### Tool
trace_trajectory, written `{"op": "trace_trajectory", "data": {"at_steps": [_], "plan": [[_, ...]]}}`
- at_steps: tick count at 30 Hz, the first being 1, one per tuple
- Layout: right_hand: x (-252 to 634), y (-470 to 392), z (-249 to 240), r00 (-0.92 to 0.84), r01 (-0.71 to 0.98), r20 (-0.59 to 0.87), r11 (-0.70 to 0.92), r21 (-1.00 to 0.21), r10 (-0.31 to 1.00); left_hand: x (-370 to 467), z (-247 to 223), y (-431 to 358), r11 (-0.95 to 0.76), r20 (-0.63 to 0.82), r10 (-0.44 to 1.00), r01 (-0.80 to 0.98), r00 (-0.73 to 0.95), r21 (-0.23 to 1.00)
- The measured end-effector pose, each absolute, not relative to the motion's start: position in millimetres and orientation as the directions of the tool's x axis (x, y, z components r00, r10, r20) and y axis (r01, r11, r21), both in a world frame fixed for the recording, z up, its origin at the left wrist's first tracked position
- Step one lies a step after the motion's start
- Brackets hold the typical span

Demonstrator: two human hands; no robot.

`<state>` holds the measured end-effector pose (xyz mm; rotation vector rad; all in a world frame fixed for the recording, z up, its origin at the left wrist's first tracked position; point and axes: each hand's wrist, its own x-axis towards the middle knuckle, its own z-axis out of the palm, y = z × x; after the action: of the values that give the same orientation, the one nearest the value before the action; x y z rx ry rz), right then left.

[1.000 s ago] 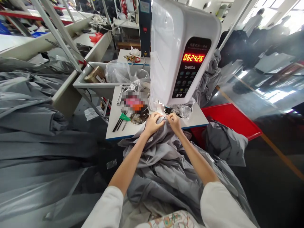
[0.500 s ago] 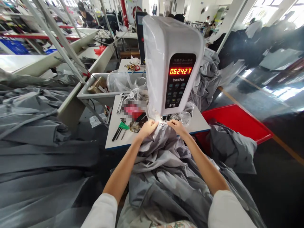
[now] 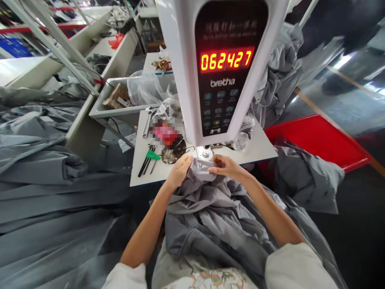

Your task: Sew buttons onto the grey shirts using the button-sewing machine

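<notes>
Grey fabric (image 3: pixel 216 208) lies bunched over my lap, its upper edge raised to the front of the white machine (image 3: pixel 180 80). My left hand (image 3: pixel 180 170) pinches the left side of that edge. On the right side my right hand (image 3: pixel 227 166) grips the fabric between thumb and curled fingers. A small round snap shows on the cloth between the hands. Just beyond the edge is the machine's round metal die (image 3: pixel 205 154), with no cloth over it. The machine's display reads 062427.
Hex keys with a green holder (image 3: pixel 152 155) and a wrench (image 3: pixel 147 122) lie on the white table (image 3: pixel 136 168), left. A red tray (image 3: pixel 325 140) stands right, beside more grey cloth. Grey fabric piles fill the left side.
Both hands have drawn the fabric edge back toward me, off the die, which now shows. The right hand's fingers have curled more. The view has moved closer to the machine and tilted down.
</notes>
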<state>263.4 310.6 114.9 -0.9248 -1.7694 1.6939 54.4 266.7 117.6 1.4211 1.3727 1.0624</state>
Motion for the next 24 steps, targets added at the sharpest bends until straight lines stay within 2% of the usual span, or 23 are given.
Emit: {"op": "trace_trajectory", "data": {"at_steps": [4,7,9,11,13,14,16,19,24], "plan": [[269,290,138,-0.679,0.205,-0.010,0.177,-0.963,0.734,56,128,243,-0.062,0.046,0.997,0.317,0.057,0.946],[272,271,154,-0.665,0.244,0.105,0.348,-0.905,0.740,52,138,225,-0.290,0.230,0.955,0.445,0.186,0.847],[275,255,162,-0.685,0.238,0.252,0.537,-0.809,0.683,48,144,213,-0.556,0.456,0.831,0.514,0.319,0.653],[279,241,165,-0.696,0.213,0.441,0.748,-0.628,0.567,45,150,203,-0.751,0.650,0.632,0.537,0.421,0.383],[284,231,163,-0.666,0.220,0.583,0.870,-0.442,0.465,41,156,196,-0.823,0.737,0.476,0.538,0.480,0.181],[286,228,159,-0.646,0.246,0.618,0.888,-0.388,0.449,40,158,194,-0.829,0.757,0.438,0.544,0.484,0.131],[287,226,149,-0.606,0.328,0.620,0.866,-0.377,0.499,38,161,191,-0.827,0.774,0.411,0.554,0.481,0.095],[283,229,130,-0.557,0.405,0.561,0.790,-0.460,0.613,34,161,190,-0.818,0.780,0.420,0.566,0.464,0.105],[270,234,93,-0.594,0.355,0.403,0.677,-0.645,0.696,23,154,175,-0.829,0.792,0.476,0.496,0.382,0.259]]}}
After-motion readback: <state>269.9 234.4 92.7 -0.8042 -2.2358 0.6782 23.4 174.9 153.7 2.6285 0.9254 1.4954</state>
